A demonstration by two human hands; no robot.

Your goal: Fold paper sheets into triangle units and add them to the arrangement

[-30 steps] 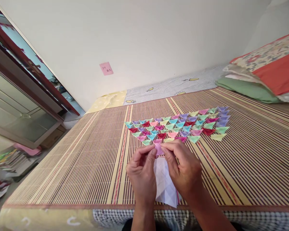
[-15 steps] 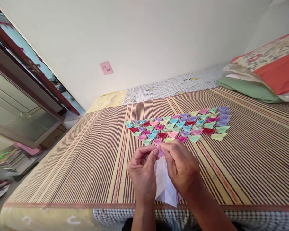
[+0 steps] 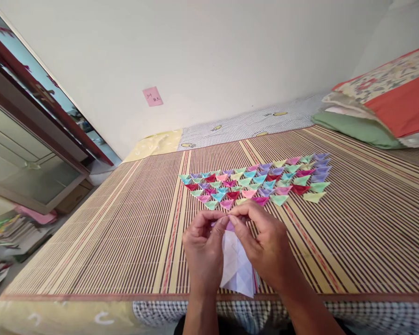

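A small piece of purple paper (image 3: pixel 230 226) is pinched between my two hands, mostly hidden by the fingers. My left hand (image 3: pixel 205 242) grips its left side with thumb and forefinger closed. On the other side my right hand (image 3: pixel 263 239) pinches it too, and the thumb tips nearly meet. Below them lies a stack of creased paper sheets (image 3: pixel 238 267), white on top with coloured edges showing at the right. Just beyond my fingers, rows of small folded paper pieces (image 3: pixel 246 182) in pink, green, blue, purple, red and yellow spread across the mat.
A striped bamboo mat (image 3: pixel 108 242) covers the bed, with checked cloth (image 3: pixel 230 132) along the wall side. Folded bedding (image 3: pixel 398 107) lies at the far right. A pink note (image 3: pixel 152 96) is stuck to the wall. At left stand a glass-panelled door (image 3: pixel 28 158) and piled papers (image 3: pixel 14 230).
My fingertips have drawn closer together over the purple paper, and less of it shows between them. The whole view has shifted slightly. The rows of folded pieces look the same.
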